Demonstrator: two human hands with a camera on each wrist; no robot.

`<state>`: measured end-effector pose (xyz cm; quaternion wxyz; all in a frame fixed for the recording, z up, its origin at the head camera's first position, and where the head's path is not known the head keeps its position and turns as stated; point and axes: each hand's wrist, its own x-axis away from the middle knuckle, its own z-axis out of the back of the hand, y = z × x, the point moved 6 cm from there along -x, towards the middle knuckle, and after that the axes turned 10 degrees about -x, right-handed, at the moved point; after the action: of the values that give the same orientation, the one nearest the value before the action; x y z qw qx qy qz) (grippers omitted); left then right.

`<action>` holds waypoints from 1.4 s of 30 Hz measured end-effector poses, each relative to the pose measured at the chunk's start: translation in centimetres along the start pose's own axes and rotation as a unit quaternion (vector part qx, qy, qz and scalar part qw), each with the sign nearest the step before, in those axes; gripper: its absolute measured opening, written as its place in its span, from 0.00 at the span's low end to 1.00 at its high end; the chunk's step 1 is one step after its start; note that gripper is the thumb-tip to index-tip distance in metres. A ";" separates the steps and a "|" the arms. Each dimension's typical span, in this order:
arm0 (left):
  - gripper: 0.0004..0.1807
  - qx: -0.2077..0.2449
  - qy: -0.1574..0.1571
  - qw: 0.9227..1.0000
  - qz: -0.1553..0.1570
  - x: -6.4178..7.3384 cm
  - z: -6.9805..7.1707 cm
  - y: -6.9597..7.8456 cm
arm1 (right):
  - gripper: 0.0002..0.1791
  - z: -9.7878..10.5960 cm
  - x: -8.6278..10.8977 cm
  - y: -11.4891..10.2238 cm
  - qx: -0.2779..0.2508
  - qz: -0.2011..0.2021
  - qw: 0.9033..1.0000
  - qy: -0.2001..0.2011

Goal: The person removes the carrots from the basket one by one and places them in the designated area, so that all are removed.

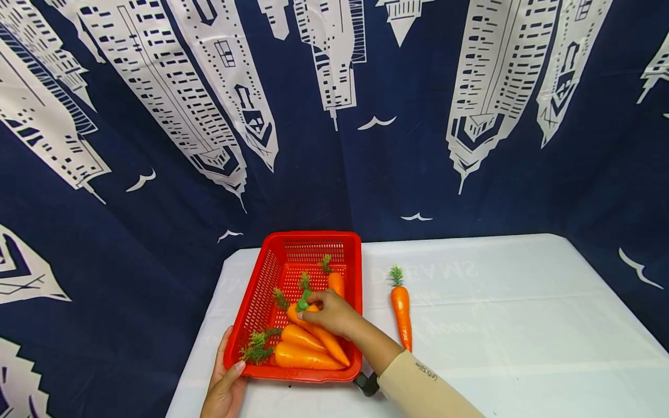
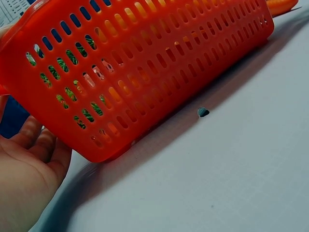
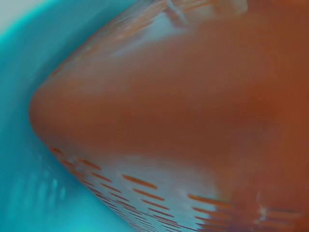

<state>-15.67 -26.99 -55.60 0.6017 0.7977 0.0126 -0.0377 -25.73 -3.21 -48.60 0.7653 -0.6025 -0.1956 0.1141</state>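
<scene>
A red slotted plastic basket [image 1: 317, 376] stands at the left of the white table. My left hand [image 1: 226, 383] grips its near left corner, thumb on the rim and fingers outside. In the left wrist view, that hand [image 2: 29, 179] is at the basket's end wall [image 2: 145, 87]. My right hand [image 1: 334, 313] reaches inside, its thumb and fingers pinching a smooth bright green piece [image 1: 304, 302] at the top of an orange carrot; its palm hides part of the carrots. Several other carrots [image 1: 305, 355] with feathery green tops lie there. The right wrist view is a blurred orange-red close-up.
One carrot [image 1: 401, 313] lies on the white table [image 1: 496, 337] right of the basket. A black object [image 1: 367, 383] shows by the right forearm. A small dark scrap [image 2: 203, 112] lies beside the basket. Behind hangs a navy cloth [image 1: 397, 174] with white buildings.
</scene>
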 end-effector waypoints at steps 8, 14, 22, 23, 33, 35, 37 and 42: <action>0.42 0.001 -0.008 1.000 -0.005 0.0 0.0 -0.1 | 0.24 -0.3 0.2 -0.1 -0.001 0.008 0.999 -0.031; 0.42 0.000 -0.006 1.000 -0.001 0.0 0.0 0.0 | 0.22 -0.2 0.3 -0.3 -0.039 0.023 0.998 -0.055; 0.42 0.007 -0.008 1.000 -0.007 0.0 -0.2 0.1 | 0.20 -0.1 0.7 -0.6 -0.075 0.025 0.993 -0.086; 0.42 0.008 -0.010 1.000 -0.009 0.0 -0.2 0.2 | 0.20 -0.2 0.7 -0.5 -0.078 0.025 0.993 -0.090; 0.41 0.018 -0.029 0.999 -0.028 0.1 -0.4 0.5 | 0.22 -0.1 0.9 -0.4 -0.084 0.026 0.989 -0.116; 0.41 0.019 -0.032 0.999 -0.030 0.1 -0.4 0.5 | 0.24 -0.1 1.0 -0.5 -0.080 0.030 0.989 -0.118; 0.41 0.020 -0.033 0.999 -0.032 0.1 -0.4 0.5 | 0.25 -0.1 1.1 -0.5 -0.073 0.035 0.990 -0.117; 0.41 0.022 -0.035 0.999 -0.034 0.1 -0.4 0.5 | 0.26 -0.1 1.1 -0.6 -0.074 0.040 0.990 -0.111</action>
<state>-15.49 -26.76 -55.08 0.5827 0.8079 0.0176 -0.0866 -24.72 -2.98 -47.83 0.6869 -0.6484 -0.2631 0.1964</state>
